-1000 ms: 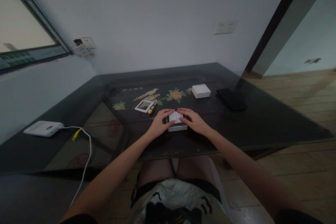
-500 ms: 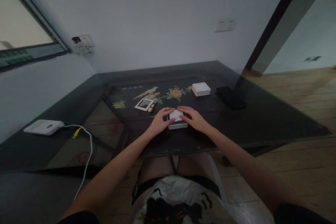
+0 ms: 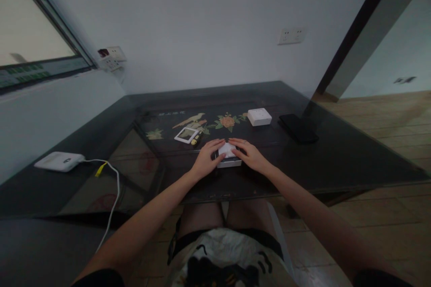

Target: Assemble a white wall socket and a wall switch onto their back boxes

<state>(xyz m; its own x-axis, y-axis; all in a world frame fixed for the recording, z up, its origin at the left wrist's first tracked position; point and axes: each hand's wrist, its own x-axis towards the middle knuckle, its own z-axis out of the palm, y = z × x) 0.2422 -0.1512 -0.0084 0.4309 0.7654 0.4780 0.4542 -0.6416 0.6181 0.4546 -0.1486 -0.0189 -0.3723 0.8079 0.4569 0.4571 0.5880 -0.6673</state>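
Observation:
A small white box (image 3: 229,163) sits on the dark table close to its front edge. On top of it, within a dark border, lies a white piece (image 3: 226,149), partly covered by my fingers. My left hand (image 3: 209,157) curves round the left side, its thumb on the white piece. From the right, my right hand (image 3: 248,153) holds the other side with its thumb near the middle. The fingertips of both hands almost meet at the far edge. Beyond my left hand lie a white square frame (image 3: 177,138) and a yellow-and-black utility knife (image 3: 196,139).
A white box (image 3: 259,117) stands at the back right of the table (image 3: 336,157), with a black pouch-like item (image 3: 298,128) beside it. At the left lies a white power bank (image 3: 59,162); its white cable (image 3: 117,184) hangs over the front edge. Wall sockets (image 3: 291,36) are behind.
The whole view has shifted slightly, so things appear a little lower and to the right. Both hands keep nearly the same hold on the small box.

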